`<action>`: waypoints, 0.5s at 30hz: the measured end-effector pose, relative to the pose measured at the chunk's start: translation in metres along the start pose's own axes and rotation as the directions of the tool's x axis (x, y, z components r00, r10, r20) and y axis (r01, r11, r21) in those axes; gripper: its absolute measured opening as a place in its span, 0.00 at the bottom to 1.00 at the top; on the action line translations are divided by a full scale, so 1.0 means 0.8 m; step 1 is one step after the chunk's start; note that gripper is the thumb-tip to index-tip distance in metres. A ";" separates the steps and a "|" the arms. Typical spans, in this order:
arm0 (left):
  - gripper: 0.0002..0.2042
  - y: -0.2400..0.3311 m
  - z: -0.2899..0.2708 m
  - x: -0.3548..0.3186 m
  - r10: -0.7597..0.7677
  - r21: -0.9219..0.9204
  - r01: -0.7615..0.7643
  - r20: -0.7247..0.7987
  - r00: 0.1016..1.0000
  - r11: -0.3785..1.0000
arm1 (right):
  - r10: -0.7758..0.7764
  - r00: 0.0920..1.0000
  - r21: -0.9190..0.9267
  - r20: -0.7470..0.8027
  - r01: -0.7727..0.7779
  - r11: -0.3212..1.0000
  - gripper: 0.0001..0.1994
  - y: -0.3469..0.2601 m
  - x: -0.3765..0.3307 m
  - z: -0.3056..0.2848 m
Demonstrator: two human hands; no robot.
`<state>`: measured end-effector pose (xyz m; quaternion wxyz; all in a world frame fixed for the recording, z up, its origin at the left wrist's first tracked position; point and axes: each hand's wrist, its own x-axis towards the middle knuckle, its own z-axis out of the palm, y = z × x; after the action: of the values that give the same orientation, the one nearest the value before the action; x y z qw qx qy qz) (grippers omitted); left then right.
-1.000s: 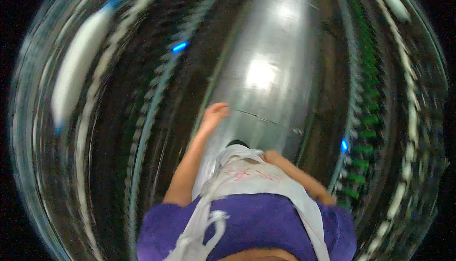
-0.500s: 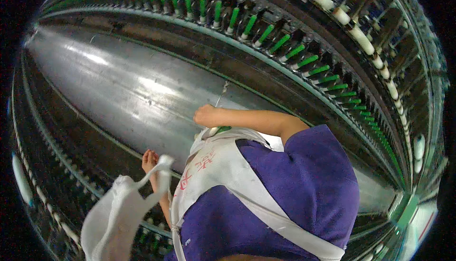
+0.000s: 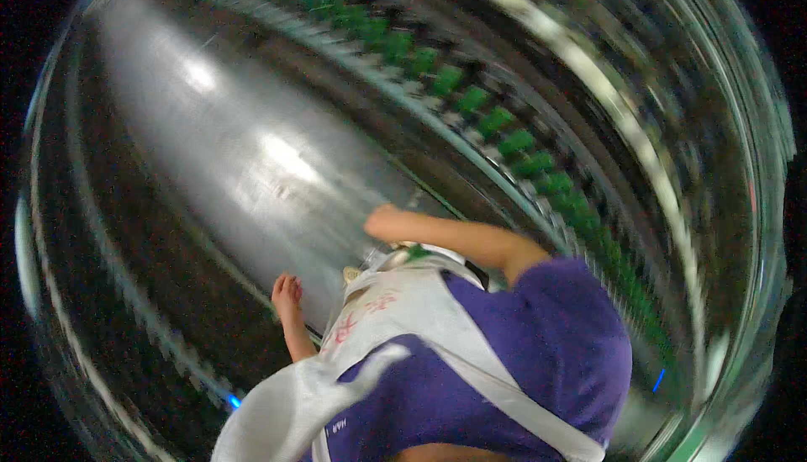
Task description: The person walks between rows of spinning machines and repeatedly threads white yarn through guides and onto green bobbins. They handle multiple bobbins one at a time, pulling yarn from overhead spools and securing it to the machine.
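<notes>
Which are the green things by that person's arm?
Start at the shiny grey floor and look past its far edge. A curved row of small green bobbins runs along the dark machine frame there. Blurred, they alone are bright green.

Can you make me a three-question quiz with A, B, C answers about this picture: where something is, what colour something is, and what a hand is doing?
1. Where is the row of green bobbins?
A. on the person's right
B. in the left hand
C. on the apron

2. What colour is the shirt?
A. red
B. purple
C. yellow

3. What is the left hand doing?
A. hanging empty
B. gripping a bobbin
C. holding a cup

Answers: 1 A, the row curves along the right side. 2 B, purple sleeve under the white apron. 3 A, nothing shows in its fingers above the shiny floor.
</notes>
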<state>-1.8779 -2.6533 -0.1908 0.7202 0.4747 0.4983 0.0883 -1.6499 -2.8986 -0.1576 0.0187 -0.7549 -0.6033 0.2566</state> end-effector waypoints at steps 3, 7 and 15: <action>0.09 -0.034 -0.046 -0.050 -0.085 -0.057 0.070 -0.359 0.929 0.996 | -0.239 0.970 -0.053 -0.035 0.237 0.970 0.09 -0.017 0.046 -0.011; 0.13 -0.058 -0.109 -0.082 0.149 -0.097 -0.318 -0.732 0.665 0.943 | -0.286 0.912 -0.157 0.295 0.341 0.927 0.14 -0.033 0.089 -0.018; 0.11 -0.044 -0.269 -0.146 0.078 0.066 -0.357 -0.997 0.020 0.932 | -0.473 0.773 -0.215 0.423 0.593 0.776 0.17 -0.157 0.217 0.013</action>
<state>-2.1195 -2.6139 -0.1552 0.2037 0.2784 0.7618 0.5484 -1.7428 -2.7080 -0.1874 -0.1437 -0.4834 -0.8229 0.2618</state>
